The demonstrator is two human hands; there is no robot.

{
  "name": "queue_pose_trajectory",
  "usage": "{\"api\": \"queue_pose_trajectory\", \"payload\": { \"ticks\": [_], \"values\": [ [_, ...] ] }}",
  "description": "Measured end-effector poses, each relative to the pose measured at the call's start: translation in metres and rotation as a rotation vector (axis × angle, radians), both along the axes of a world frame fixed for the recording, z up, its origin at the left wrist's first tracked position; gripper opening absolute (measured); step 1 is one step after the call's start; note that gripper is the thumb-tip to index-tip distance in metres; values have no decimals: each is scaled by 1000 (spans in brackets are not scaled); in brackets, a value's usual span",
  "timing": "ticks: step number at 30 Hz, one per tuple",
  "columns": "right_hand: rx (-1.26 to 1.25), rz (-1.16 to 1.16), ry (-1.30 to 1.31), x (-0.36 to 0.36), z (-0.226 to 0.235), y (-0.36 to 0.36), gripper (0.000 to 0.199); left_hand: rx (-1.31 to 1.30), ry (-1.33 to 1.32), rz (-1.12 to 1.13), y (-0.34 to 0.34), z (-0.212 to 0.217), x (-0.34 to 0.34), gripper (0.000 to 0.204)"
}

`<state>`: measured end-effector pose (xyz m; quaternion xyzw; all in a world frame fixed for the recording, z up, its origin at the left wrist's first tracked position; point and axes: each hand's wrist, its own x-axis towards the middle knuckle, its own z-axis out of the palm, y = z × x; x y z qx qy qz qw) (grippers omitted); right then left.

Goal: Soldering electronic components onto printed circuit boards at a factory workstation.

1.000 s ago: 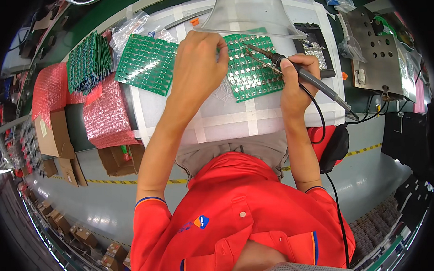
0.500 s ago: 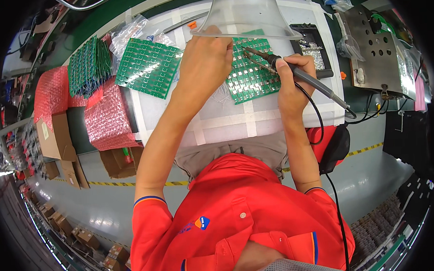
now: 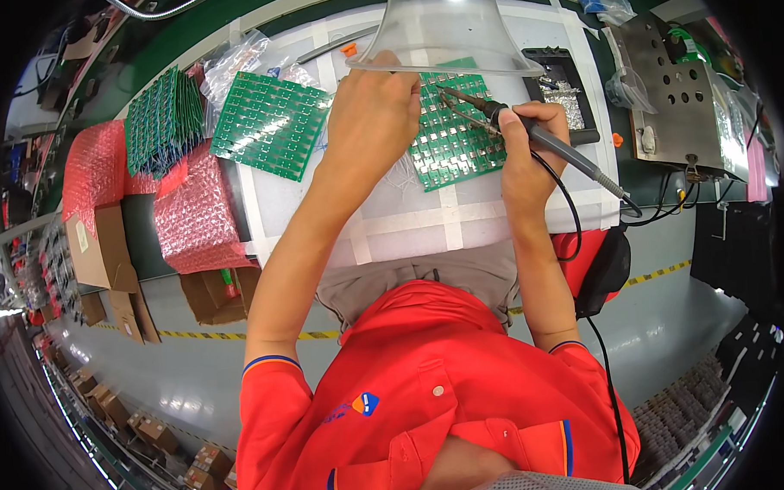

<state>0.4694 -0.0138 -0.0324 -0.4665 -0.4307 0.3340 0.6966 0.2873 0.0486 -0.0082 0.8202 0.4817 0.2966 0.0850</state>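
Observation:
My right hand (image 3: 531, 158) grips a grey-handled soldering iron (image 3: 575, 158) like a pen. Its dark tip points left over a green circuit board (image 3: 458, 152) with rows of small silver parts. A thin second rod runs beneath the tip. At the board's left edge, my left hand (image 3: 374, 112) is closed in a pinch; the back of the hand hides what its fingers hold. A second green board (image 3: 271, 124) lies left of that wrist, and thin white wires (image 3: 400, 173) lie between the left forearm and the board under the iron.
A clear funnel-shaped hood (image 3: 441, 32) hangs over the boards' far side. Right of them sits a black tray (image 3: 585, 137) holding small silver parts, then a perforated metal box (image 3: 667, 80). Stacked boards (image 3: 163, 119) and pink bubble wrap (image 3: 197, 221) are at left. The iron's cord (image 3: 574, 213) loops beside my right forearm.
Both hands and the iron stay almost where they were. The whole view has shifted very slightly.

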Motion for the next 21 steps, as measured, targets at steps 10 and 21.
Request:
{"api": "queue_pose_trajectory", "payload": {
  "ticks": [10, 21],
  "values": [
    [11, 9, 2, 2, -3, -1, 17, -122, 4, -16, -6, 4, -10, 9],
    [3, 65, 12, 4, 2, -5, 18, -49, -298, 176, -71, 5, -83, 10]
  ]
}}
